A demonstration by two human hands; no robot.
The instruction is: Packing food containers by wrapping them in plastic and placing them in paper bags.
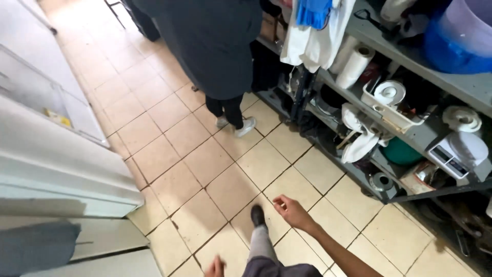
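Observation:
I look down at a tiled floor (205, 164) while walking. My right hand (291, 210) swings out low in front of me, fingers loosely curled, holding nothing. Only the fingertips of my left hand (215, 268) show at the bottom edge, and it seems empty. My grey trouser leg and dark shoe (258, 215) step forward between the hands. Another person in a long dark coat (210, 41) and white shoes (245, 126) stands ahead of me in the aisle.
A grey metal shelf rack (410, 138) on the right holds paper rolls (354, 65), a white basket, a kitchen scale (458, 153), cloths and a blue tub. White chest appliances (56, 164) line the left side. The aisle between them is narrow.

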